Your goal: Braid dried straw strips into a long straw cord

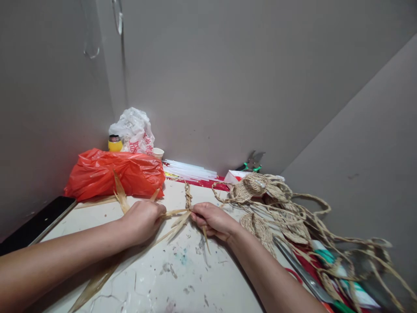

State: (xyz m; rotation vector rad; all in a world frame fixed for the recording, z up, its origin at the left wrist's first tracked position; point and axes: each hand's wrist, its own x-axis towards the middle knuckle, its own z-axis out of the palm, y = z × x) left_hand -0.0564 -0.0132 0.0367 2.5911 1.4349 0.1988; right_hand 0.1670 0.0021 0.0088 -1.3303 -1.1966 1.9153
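Note:
Pale, dry plant-leaf strips (pixel 178 224) run between my two hands above the white tabletop. My left hand (pixel 143 221) is closed in a fist around some strips, whose broad ends stick up behind it and trail down toward the table's near edge. With fingertips pinched together, my right hand (pixel 211 219) grips the strips where they meet a short braid (pixel 188 195). That braid reaches away from me toward the back of the table. One thin strip end hangs below my right fingers. What lies inside each fist is hidden.
Left: a red plastic bag (pixel 117 174) and a dark phone (pixel 39 221). Behind are a yellow jar (pixel 115 144), white bag (pixel 137 126), paper cup (pixel 158 152) and glue-stick-like rods (pixel 192 170). Right: coiled braided cord (pixel 276 195), scissors (pixel 306 276) and green-handled pliers (pixel 252 164).

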